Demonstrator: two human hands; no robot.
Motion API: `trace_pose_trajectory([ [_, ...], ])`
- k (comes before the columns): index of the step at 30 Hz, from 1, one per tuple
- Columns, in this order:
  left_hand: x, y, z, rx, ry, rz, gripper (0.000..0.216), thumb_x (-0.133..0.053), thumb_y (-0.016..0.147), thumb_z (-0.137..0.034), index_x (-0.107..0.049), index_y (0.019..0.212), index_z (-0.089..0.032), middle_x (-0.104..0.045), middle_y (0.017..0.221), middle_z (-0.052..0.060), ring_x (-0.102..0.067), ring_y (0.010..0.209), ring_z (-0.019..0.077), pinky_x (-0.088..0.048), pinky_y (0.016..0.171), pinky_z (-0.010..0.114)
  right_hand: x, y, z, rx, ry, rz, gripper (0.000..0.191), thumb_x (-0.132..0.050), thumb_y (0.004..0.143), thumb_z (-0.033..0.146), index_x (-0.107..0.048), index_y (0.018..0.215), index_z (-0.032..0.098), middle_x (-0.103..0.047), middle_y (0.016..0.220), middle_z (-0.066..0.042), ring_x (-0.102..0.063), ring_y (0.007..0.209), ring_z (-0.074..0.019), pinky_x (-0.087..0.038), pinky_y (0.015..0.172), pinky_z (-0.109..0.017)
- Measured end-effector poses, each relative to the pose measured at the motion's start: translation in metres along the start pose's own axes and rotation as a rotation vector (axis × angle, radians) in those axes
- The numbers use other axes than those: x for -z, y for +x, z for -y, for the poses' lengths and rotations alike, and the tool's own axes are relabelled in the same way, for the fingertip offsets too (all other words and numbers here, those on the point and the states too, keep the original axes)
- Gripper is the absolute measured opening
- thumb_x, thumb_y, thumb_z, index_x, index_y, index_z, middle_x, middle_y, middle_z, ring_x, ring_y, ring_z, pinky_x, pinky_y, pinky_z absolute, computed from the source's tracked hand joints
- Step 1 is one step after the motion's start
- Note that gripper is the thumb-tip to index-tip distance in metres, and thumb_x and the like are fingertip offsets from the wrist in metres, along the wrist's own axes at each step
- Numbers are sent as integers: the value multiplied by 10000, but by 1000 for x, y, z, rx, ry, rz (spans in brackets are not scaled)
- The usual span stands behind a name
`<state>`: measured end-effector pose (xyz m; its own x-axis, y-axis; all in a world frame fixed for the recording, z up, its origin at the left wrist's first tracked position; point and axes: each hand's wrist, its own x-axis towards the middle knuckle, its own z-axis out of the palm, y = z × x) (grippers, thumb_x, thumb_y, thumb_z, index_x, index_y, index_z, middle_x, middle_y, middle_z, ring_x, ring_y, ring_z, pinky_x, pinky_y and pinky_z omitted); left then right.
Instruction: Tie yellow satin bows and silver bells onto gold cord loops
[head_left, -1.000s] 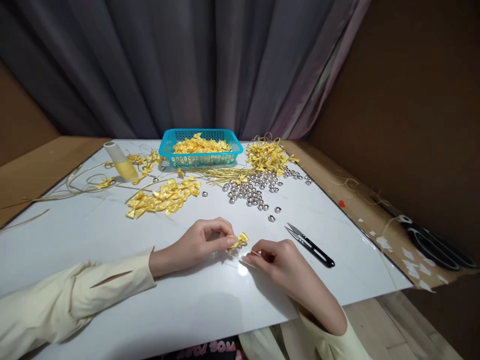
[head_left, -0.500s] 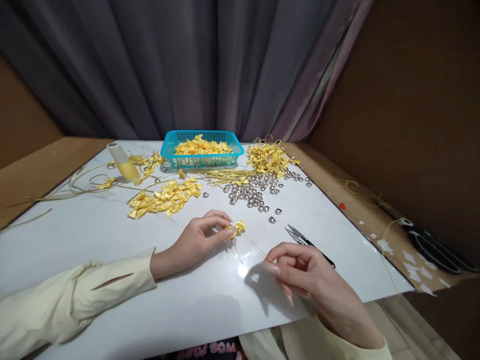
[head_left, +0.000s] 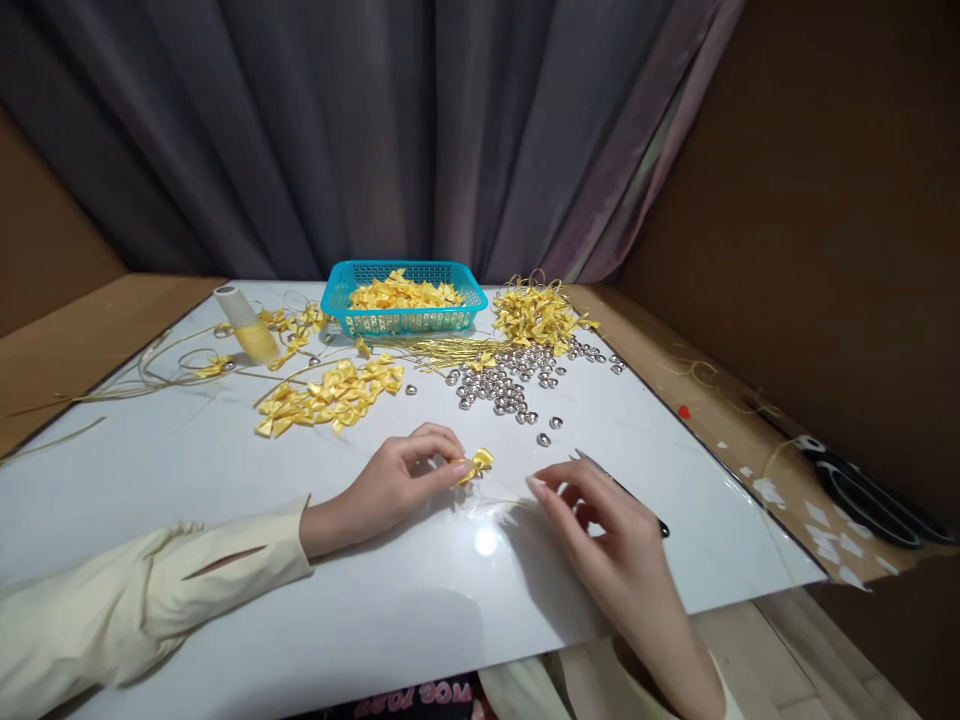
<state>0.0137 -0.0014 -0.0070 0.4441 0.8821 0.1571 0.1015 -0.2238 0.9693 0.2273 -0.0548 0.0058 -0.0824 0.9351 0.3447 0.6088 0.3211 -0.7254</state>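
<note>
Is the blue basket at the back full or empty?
Full: the blue basket is heaped with yellow bows that rise above its rim.

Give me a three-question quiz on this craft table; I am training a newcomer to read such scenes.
1. What does the left hand pinch?
2. True or false: the blue basket holds silver beads.
3. Which lies nearest the right hand: (a) thread snips, (b) glue bottle, (c) basket?

Key: 1. A small yellow bow. 2. False; it holds yellow bows, and the silver beads lie loose on the table. 3. (a).
</note>
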Motion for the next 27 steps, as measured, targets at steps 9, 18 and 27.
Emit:
trace_pose_trajectory([
  [9,-1,-2,-1,-37,-31,56,108,-602,837,-216,-643,763,-149,-554,889,44,-530,894,166,-387,828,294,-28,9,2,125,51,205,211,-447,921,144,-591,771,183,-582,685,-8,-534,604,-133,-389,559,-231],
  [18,-2,-3,-4,-66,39,108,97,-587,838,-195,-621,761,-147,-536,861,36,-524,865,156,-390,812,283,-30,8,11,104,23,199,271,-419,912,116,-432,654,196,-487,615,22,-464,534,-116,-340,513,-218],
  [27,-4,-4,-3,-112,119,53,89,-587,834,-177,-621,756,-150,-540,844,34,-530,842,147,-403,786,270,-22,2,13,149,-258,192,222,-392,933,183,-498,738,197,-565,639,7,-536,492,-136,-348,458,-230],
])
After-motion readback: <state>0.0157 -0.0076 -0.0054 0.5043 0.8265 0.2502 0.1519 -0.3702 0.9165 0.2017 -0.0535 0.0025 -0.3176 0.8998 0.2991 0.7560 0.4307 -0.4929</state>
